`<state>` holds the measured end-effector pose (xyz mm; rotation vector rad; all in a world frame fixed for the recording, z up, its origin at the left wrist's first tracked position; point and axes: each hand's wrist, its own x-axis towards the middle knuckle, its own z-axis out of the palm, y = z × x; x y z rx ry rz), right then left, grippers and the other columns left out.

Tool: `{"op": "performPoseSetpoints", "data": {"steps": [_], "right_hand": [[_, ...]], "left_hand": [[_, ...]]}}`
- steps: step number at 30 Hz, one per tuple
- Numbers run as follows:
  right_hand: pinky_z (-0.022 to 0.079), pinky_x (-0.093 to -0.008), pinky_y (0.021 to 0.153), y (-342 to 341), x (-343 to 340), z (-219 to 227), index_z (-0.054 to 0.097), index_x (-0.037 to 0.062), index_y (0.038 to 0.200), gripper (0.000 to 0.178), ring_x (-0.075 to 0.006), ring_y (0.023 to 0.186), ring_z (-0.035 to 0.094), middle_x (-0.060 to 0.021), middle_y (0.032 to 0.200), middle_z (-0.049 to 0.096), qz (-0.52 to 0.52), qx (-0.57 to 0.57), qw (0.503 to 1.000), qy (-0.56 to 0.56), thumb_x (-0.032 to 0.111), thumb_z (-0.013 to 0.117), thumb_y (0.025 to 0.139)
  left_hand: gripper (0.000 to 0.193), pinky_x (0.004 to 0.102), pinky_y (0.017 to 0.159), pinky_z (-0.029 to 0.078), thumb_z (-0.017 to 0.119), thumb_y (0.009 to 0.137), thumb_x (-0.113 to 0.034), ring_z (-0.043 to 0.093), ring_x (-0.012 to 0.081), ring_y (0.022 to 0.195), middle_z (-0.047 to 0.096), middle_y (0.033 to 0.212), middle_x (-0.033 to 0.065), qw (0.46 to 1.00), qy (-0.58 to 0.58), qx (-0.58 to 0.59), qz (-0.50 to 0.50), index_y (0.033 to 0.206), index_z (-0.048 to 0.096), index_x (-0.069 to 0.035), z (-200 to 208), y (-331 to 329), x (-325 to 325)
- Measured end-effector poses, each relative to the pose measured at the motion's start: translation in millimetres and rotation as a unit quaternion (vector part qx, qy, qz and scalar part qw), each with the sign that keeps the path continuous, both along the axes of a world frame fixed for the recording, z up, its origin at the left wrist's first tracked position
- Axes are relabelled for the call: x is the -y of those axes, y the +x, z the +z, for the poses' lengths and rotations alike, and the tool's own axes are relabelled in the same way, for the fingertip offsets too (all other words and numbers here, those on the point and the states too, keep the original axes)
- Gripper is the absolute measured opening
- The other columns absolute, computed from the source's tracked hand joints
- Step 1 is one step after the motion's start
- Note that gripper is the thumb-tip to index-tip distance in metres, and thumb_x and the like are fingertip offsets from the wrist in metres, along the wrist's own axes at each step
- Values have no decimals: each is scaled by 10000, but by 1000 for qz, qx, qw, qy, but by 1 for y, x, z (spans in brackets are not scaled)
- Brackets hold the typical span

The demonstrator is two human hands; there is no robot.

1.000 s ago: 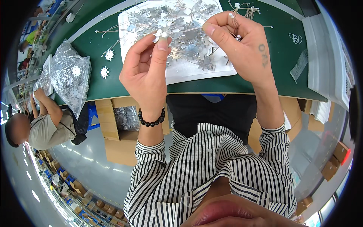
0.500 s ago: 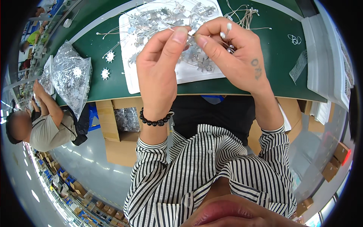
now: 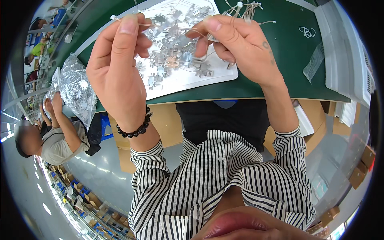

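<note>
A thin pale wire (image 3: pixel 160 26) stretches between my two hands over the white tray (image 3: pixel 192 85). My left hand (image 3: pixel 118 64) pinches it between thumb and forefinger, close to a small white connector (image 3: pixel 115 17) that sticks out past the thumb. My right hand (image 3: pixel 248 50) has its fingers curled round the wire's other stretch; part of a metal piece shows beneath its fingers, and the exact grip is partly hidden. Under both hands the tray bears a heap of silver, star-shaped metal parts (image 3: pixel 172 60) with wires attached.
A bundle of wires (image 3: pixel 250 10) with white connectors lies beyond my right hand on the green table (image 3: pixel 288 60). A clear plastic bag (image 3: pixel 78 86) of silver parts stands at left, beside a seated co-worker (image 3: pixel 60 144). White plastic trays (image 3: pixel 344 60) line the right side.
My hands have drawn apart, the left one moving left and toward me, with the wire now spanning the gap. The co-worker's hands have shifted.
</note>
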<state>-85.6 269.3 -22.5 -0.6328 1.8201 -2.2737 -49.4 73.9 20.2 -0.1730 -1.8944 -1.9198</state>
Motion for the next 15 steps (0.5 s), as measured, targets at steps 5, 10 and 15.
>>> {"op": "performPoseSetpoints", "data": {"steps": [5, 10, 15], "right_hand": [[235, -152, 436, -1, -5, -4, 691, -24, 1087, 255, -28, 486, 337, -48, 683, 639, 19, 36, 998, -57, 176, 563, 995], [350, -161, 523, -6, -19, -6, 680, 0, 1125, 264, -59, 578, 458, -61, 813, 674, 101, 59, 992, -39, 193, 588, 971], [314, -176, 465, -6, -10, -4, 656, -23, 996, 84, -47, 513, 395, 9, 639, 520, 45, 150, 974, -161, 36, 660, 937]], "left_hand": [[204, 214, 624, 478, 647, 962, -144, 644, 149, 679, 723, 875, 124, 998, 14, 30, 56, 978, 699, 52, 6, -6, -17], [177, 200, 610, 493, 659, 954, -133, 670, 139, 681, 734, 875, 116, 997, 10, 14, 71, 957, 711, 36, 9, -8, -16], [153, 186, 599, 484, 696, 926, -123, 669, 122, 689, 739, 829, 92, 976, -146, -55, 155, 954, 725, 25, 12, -14, -16]]}}
